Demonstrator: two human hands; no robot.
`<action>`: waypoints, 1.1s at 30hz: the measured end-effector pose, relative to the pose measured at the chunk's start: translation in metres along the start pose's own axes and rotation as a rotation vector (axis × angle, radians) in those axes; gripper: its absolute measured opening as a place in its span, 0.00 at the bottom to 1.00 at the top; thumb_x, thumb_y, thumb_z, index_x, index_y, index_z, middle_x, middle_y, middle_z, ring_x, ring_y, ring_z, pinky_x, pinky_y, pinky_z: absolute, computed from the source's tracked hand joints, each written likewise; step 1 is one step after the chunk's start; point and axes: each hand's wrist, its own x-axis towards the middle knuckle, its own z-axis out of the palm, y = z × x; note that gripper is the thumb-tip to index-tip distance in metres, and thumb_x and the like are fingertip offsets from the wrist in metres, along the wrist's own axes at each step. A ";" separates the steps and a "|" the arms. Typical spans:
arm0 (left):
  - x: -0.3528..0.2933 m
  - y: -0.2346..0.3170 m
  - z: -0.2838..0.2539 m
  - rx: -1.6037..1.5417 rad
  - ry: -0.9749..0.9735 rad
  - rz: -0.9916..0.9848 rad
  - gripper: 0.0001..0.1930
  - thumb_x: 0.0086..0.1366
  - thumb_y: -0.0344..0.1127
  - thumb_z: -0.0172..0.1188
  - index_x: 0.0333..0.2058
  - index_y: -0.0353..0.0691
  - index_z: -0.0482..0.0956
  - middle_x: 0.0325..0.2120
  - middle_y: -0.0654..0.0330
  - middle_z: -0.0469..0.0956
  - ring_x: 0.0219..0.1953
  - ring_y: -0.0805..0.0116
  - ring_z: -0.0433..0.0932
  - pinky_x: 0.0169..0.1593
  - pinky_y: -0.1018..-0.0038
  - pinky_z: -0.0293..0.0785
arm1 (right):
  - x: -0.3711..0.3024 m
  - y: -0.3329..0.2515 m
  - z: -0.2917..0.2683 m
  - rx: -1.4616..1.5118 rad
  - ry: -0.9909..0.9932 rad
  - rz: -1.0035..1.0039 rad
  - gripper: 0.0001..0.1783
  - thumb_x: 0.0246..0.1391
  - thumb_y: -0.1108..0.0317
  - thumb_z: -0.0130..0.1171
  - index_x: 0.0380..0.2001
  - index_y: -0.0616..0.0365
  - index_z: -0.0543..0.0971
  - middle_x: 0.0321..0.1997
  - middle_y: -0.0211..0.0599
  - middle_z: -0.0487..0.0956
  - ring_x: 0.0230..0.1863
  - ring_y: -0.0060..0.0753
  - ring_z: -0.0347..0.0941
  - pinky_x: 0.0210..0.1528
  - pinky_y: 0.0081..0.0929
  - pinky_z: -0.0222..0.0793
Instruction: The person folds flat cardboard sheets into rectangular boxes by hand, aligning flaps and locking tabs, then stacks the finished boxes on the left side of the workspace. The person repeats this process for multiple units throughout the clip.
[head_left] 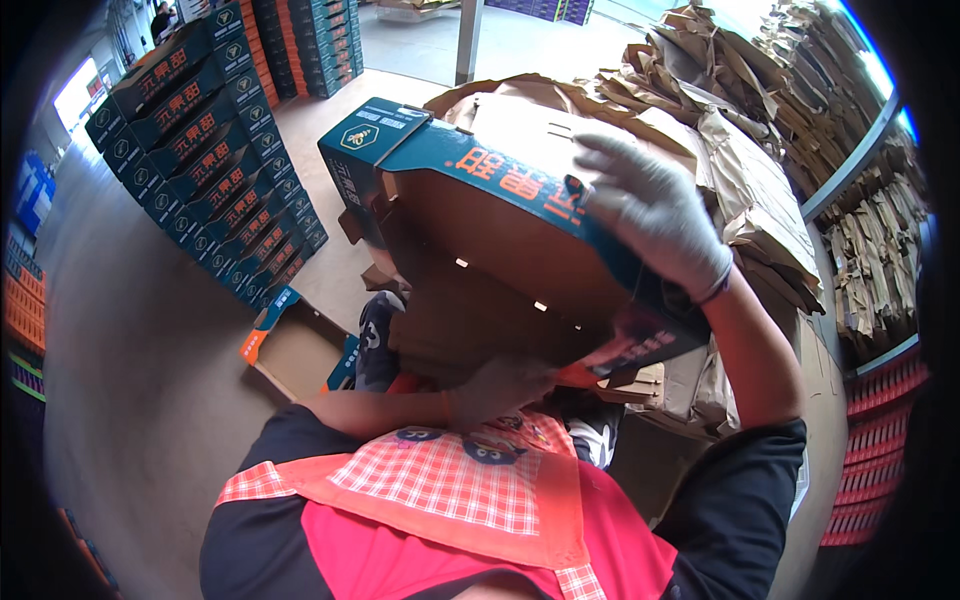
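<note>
A dark teal cardboard fruit box (500, 170) with orange lettering stands tilted in front of me, its brown inside turned my way. My right hand (650, 210), in a pale glove, is at the top right part of its wall. Those fingers are stretched out, apart and slightly blurred; the palm lies close against the wall. At the lower edge of the box, my left hand (503, 388), also gloved, grips the near wall. Shadow and the cardboard partly hide its fingers.
A tall stack of similar teal boxes (215, 165) stands at the left, with more stacks (310, 45) behind. One open box (300, 350) lies on the floor near my left arm. Brown flat cardboard (745, 180) is piled at the right, beside a metal post (468, 40) and red crates (880, 450).
</note>
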 end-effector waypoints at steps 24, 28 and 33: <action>0.067 0.147 -0.099 0.861 0.312 0.536 0.38 0.38 0.67 0.69 0.31 0.32 0.80 0.26 0.47 0.80 0.32 0.50 0.81 0.37 0.62 0.77 | 0.015 0.029 -0.044 -1.174 -0.097 -0.213 0.08 0.53 0.71 0.50 0.30 0.61 0.79 0.31 0.45 0.78 0.35 0.47 0.77 0.40 0.38 0.73; 0.061 0.138 -0.088 0.956 0.362 0.477 0.44 0.41 0.69 0.68 0.39 0.27 0.75 0.32 0.43 0.79 0.37 0.47 0.80 0.43 0.62 0.76 | 0.031 0.051 -0.042 -0.838 -0.095 0.013 0.09 0.53 0.67 0.53 0.29 0.61 0.79 0.29 0.45 0.80 0.34 0.47 0.77 0.40 0.37 0.72; 0.072 0.129 -0.118 0.475 0.698 0.851 0.50 0.57 0.59 0.65 0.67 0.33 0.52 0.63 0.43 0.62 0.56 0.55 0.74 0.61 0.66 0.67 | 0.017 0.032 -0.023 -0.419 0.068 -0.166 0.21 0.52 0.56 0.61 0.45 0.59 0.79 0.38 0.43 0.81 0.43 0.43 0.78 0.47 0.33 0.71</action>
